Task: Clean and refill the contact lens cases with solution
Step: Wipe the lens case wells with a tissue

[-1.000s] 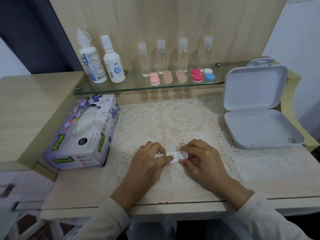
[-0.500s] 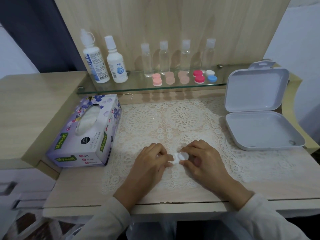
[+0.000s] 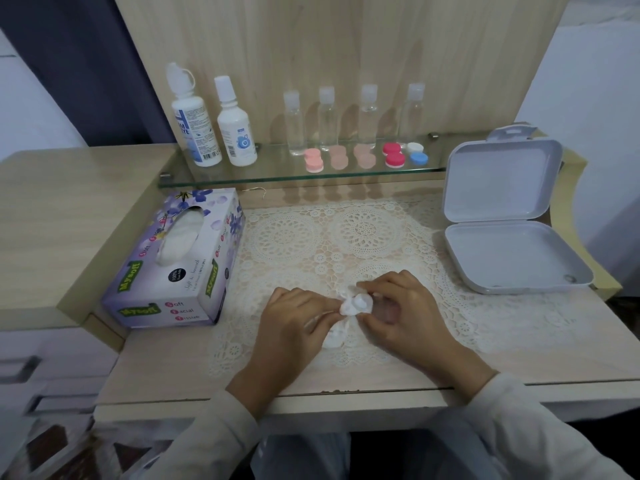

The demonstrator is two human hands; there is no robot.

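Fingers (image 3: 318,306) of left hand (image 3: 294,322) pinch tissue (image 3: 346,309); right hand (image 3: 408,313) grips white lens case (image 3: 363,301).

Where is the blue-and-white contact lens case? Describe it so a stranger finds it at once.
Find the clear glass shelf against the wooden back panel; small round lens cases lie in a row along it. The blue-and-white contact lens case sits at the row's right end, next to the magenta case. It alone has one white cap and one blue.
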